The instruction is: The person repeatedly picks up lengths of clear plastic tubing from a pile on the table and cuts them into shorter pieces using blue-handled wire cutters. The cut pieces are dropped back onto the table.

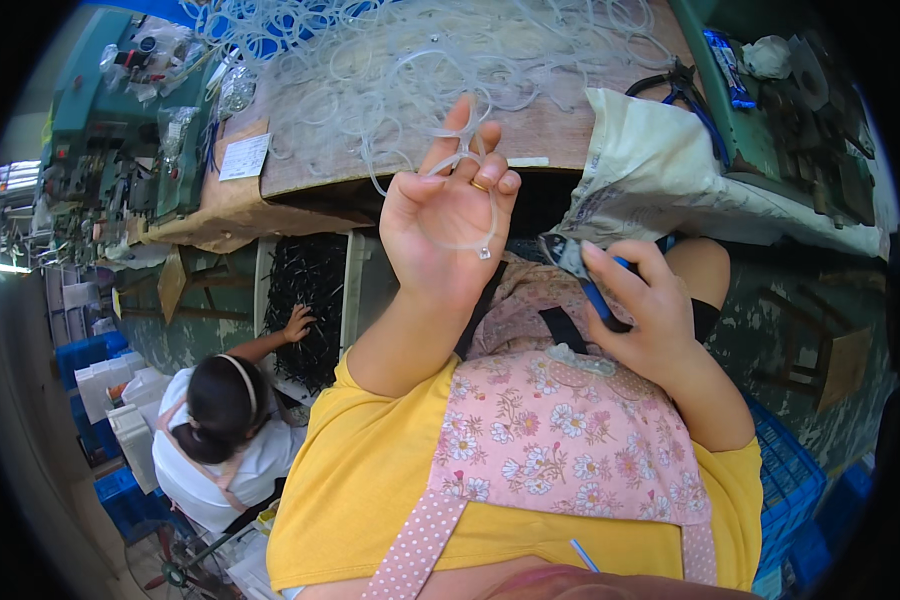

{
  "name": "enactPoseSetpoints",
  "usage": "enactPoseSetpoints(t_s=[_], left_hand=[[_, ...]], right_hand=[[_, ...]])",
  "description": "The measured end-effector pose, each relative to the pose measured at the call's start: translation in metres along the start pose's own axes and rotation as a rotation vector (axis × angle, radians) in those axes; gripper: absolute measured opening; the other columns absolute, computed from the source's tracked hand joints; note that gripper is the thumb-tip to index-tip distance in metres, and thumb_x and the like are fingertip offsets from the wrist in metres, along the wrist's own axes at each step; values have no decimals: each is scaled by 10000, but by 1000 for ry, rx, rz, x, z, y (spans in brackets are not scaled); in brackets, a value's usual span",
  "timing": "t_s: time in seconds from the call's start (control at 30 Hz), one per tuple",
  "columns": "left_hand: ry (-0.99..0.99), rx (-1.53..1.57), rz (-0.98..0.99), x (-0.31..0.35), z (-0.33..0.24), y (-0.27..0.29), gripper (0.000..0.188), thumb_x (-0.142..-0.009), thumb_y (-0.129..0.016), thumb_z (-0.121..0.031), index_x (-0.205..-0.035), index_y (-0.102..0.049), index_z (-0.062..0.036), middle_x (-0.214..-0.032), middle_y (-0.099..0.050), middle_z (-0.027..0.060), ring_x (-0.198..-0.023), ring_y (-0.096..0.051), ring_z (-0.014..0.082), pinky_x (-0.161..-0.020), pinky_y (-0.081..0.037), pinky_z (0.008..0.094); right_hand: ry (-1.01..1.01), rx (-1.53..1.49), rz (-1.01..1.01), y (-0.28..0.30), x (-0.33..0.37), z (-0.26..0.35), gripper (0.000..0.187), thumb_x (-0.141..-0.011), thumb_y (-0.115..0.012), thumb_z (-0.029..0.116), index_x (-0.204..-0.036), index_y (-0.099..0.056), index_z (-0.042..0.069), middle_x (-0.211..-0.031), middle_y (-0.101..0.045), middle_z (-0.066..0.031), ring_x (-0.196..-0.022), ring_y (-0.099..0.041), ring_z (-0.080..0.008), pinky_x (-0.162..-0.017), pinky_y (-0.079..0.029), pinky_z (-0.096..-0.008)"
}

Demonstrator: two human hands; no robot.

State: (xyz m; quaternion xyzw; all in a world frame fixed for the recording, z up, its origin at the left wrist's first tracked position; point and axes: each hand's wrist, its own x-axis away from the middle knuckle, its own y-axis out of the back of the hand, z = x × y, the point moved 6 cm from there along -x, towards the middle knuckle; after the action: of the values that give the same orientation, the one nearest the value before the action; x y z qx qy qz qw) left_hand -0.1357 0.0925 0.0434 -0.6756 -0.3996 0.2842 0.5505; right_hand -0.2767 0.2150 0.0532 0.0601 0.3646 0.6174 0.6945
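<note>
My left hand [440, 215] is raised at the table's front edge, palm turned up and fingers curled. Between its fingers it grips a thin clear plastic loop [492, 215], which hangs across the palm with a small clear piece at its low end. My right hand [645, 310], lower and to the right, is closed round blue-handled cutting pliers [567, 257]. Their jaws point up and left, apart from the loop. Beyond my left hand, a tangled heap of similar clear loops [400, 75] covers the wooden table [315, 165].
Another pair of pliers [680, 90] lies on the right, beside a pale cloth [640, 150]. Green machines [175, 150] flank the table. At lower left a person [220, 430] reaches into a bin of black strips [300, 290]. A blue crate [785, 480] stands at right.
</note>
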Motion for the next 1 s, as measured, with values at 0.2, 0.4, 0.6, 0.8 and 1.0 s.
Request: enactPoseSetpoints(t_s=[0.2,0.4,0.6,0.8,1.0], left_hand=[[26,-167,98,-2,4,22,647,-815,-482,-174,-1429,-391,8,-1221,-548,182,-930,-576,250,-925,-474,388],[-171,-1852,345,16,10,29,525,-992,-497,-398,-1382,-503,-46,-1405,-450,229,-1323,-418,355,-1092,-347,427],[-872,-2711,-182,-16,-133,33,424,-882,-620,-147,-1296,-563,-74,-1317,-548,178,-1216,-508,348,-1035,-383,459],[-764,-2814,22,-47,-189,69,505,-875,-614,-116,-1370,-517,-95,-1102,-587,169,-1008,-572,314,-907,-469,411],[-584,-895,-60,-32,-141,49,582,-915,-510,-136,-1480,-376,-166,-988,-574,93,-728,-521,173,-622,-455,289]], right_hand=[[213,154,104,-13,2,4,697,-594,-745,39,-1260,-633,212,-1083,-529,-110,-948,-537,-298,-799,-443,-408],[110,-287,122,-10,15,-13,706,-648,-664,-37,-1328,-534,105,-1169,-535,-155,-969,-569,-340,-807,-484,-396],[72,-247,228,-19,19,-14,691,-691,-650,-38,-1355,-494,73,-1205,-521,-182,-1022,-574,-342,-861,-487,-390],[-63,-291,246,-20,25,-21,666,-770,-615,-21,-1408,-431,28,-1222,-513,-169,-1055,-570,-301,-923,-457,-349],[-495,-868,61,-31,14,-40,789,-851,-602,81,-1530,-203,36,-1244,-492,-124,-1036,-546,-189,-903,-464,-340]])
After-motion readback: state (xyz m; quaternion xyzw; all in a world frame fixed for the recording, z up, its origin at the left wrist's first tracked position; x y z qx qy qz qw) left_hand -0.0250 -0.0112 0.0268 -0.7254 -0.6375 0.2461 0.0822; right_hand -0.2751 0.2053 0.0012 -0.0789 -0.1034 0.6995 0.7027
